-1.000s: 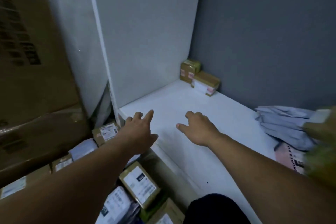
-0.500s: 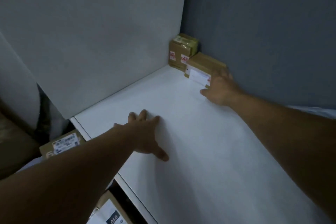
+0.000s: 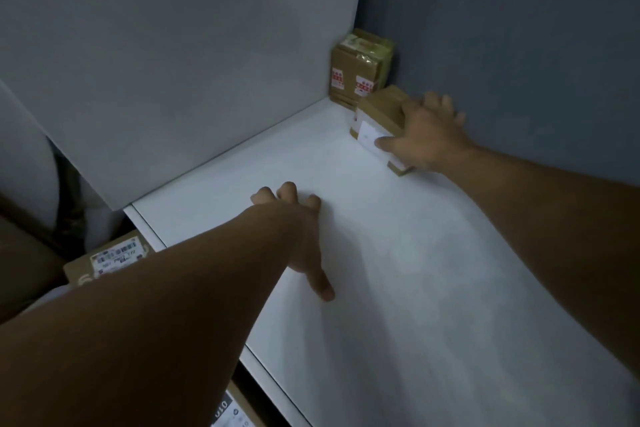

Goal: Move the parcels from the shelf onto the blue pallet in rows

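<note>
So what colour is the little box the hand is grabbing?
The box is brown cardboard with a white label; the head view shows it.

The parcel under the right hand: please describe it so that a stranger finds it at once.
Find the far corner of the white shelf, against the grey back wall. Of two brown cardboard parcels there, it is the low flat parcel, gripped by the right hand. Its tall upright neighbour bears red-and-white stickers; this one has a white label.
</note>
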